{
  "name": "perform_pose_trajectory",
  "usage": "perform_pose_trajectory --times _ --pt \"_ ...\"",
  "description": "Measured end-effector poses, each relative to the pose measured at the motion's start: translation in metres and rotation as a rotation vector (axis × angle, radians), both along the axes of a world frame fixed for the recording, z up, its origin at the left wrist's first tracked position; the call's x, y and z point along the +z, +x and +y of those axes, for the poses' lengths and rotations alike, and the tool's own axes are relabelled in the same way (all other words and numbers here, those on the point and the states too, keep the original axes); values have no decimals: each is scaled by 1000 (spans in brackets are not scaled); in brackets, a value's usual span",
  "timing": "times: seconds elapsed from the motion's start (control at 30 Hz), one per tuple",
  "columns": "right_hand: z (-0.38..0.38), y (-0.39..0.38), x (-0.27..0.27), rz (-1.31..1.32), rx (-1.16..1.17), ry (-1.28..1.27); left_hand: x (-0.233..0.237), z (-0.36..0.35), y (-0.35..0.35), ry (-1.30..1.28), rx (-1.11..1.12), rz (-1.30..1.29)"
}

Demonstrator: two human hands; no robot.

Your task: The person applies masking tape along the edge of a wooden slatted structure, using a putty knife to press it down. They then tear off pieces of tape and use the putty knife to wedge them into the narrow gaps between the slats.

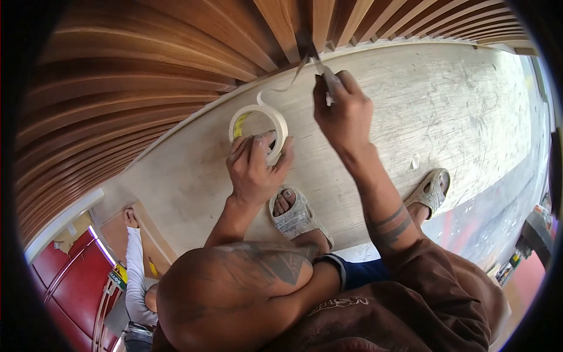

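My left hand [255, 164] grips a roll of masking tape [282, 126], its fingers hooked over the near rim and into the ring. A loose strip of tape [275, 90] curls off the top of the roll and runs up to the slatted wood panel [281, 29]. Closed around a narrow flat-bladed tool [331, 83], my right hand [347, 111] holds the blade's tip at the bottom ends of the slats, by a dark gap. The strip's far end meets the panel right beside this tip.
A pale, scuffed board [387, 123] lies underfoot along the panel, with a small white scrap [415, 162] on it. My sandalled feet stand there. At lower left, another person's arm [135, 252] in a light sleeve reaches toward the panel. Tools [510, 264] lie at far right.
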State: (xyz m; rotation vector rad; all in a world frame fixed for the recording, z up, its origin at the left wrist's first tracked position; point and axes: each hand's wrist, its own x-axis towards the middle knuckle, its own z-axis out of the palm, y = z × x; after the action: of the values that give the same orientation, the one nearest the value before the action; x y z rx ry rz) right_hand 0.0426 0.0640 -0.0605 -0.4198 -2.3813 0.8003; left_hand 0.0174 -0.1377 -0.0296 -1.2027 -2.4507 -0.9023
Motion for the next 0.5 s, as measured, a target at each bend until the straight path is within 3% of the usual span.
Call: perform_pose_trajectory --times 0.13,0.33,0.47,0.5 --pt "47 5 7 -43 117 -310 -3 -4 1 -6 76 -28" --pt "97 3 13 -23 163 -247 -2 -3 -1 13 25 -19" --pt "90 8 11 57 113 -90 -1 -2 0 11 34 -14" --pt "81 11 13 66 99 -147 -1 -2 1 3 46 -19"
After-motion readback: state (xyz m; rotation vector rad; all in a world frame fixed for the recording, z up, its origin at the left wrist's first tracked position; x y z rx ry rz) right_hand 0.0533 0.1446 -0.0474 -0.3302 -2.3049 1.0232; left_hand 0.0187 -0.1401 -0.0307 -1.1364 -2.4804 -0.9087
